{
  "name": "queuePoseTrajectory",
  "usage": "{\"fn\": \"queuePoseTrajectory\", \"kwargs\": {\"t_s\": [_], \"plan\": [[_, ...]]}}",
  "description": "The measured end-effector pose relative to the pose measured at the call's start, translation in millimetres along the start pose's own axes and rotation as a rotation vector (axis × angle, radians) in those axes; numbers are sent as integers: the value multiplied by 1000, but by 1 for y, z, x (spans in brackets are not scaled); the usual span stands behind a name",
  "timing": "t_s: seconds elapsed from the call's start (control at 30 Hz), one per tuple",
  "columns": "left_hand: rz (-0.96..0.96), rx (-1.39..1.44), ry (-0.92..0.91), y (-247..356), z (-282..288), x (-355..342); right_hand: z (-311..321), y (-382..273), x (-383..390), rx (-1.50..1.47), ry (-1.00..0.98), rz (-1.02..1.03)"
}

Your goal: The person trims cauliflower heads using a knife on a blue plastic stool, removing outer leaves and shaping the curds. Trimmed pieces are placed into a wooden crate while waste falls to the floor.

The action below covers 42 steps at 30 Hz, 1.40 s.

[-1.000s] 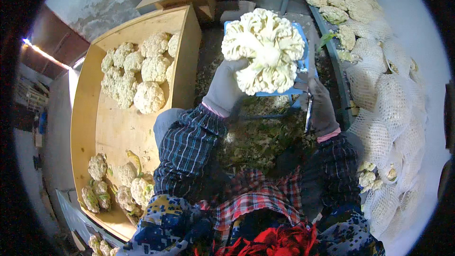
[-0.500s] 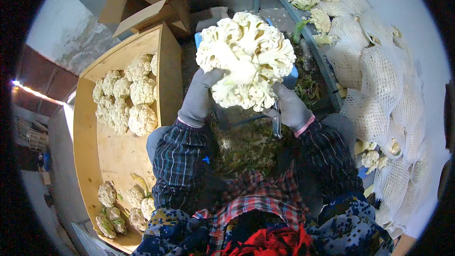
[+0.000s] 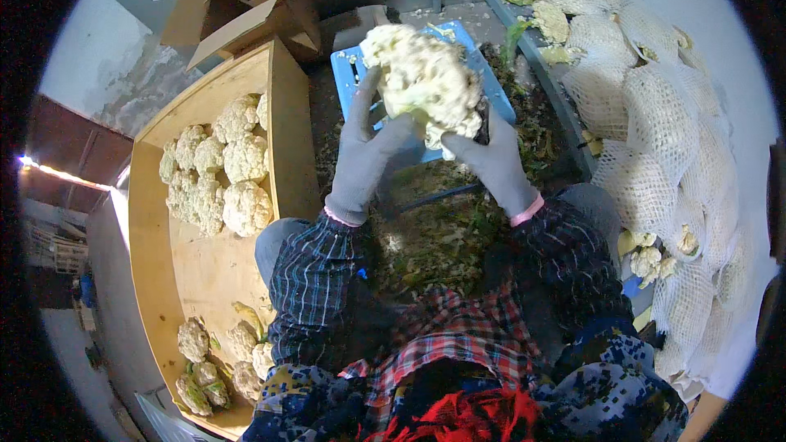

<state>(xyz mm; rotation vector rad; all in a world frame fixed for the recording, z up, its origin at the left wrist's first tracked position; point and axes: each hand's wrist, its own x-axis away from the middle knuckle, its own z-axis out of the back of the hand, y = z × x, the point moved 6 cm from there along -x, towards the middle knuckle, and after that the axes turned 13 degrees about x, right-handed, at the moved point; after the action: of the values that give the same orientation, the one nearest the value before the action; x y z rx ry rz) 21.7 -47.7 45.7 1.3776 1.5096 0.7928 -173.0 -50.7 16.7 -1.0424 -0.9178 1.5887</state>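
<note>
A large white cauliflower (image 3: 426,86), slightly blurred, is held up before me between both gloved hands. My left hand (image 3: 368,143) grips its left and lower side, thumb pressed toward the stem. On the lower right, my right hand (image 3: 495,164) closes against the same head, its thumb underneath. A dark sliver shows beside the right fingers; whether it is the metal-handled tool seen earlier I cannot tell. Beneath the cauliflower lies a blue slotted plastic crate or stool (image 3: 498,98) with white crumbs on it.
At left stands a wooden bin (image 3: 188,270) with several cauliflowers (image 3: 246,158) in it. An open cardboard box (image 3: 237,24) is behind it. White net sacks (image 3: 655,115) fill the right side, beside a metal rail (image 3: 540,65). Leaf scraps (image 3: 442,250) cover the floor between my knees.
The cauliflower has turned over from its branching cut side and tipped away, baring more of the blue plastic. Both hands have shifted their hold. The metal tool under the right hand no longer shows plainly.
</note>
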Motion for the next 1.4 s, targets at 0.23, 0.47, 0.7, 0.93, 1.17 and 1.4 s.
{"fn": "queuePoseTrajectory", "kwargs": {"t_s": [0.23, 0.47, 0.7, 0.93, 1.17, 1.4], "plan": [[119, 577, -11, -4, 13, 2, -4, -36, 17, 462, 100, 346], [259, 944, 7, -21, 21, 3, 9, -33, 15, 204, -16, 180], [-3, 811, -210, -24, 17, 8, 21, -31, 14, 49, -24, -6], [-87, 339, -228, -24, 2, 13, 26, -34, 15, -340, -128, -101], [110, 305, -295, -14, 6, 1, 33, -26, -8, -286, 1, -228], [309, 348, -176, 3, 10, -24, 26, -18, -36, -291, -91, -223]]}}
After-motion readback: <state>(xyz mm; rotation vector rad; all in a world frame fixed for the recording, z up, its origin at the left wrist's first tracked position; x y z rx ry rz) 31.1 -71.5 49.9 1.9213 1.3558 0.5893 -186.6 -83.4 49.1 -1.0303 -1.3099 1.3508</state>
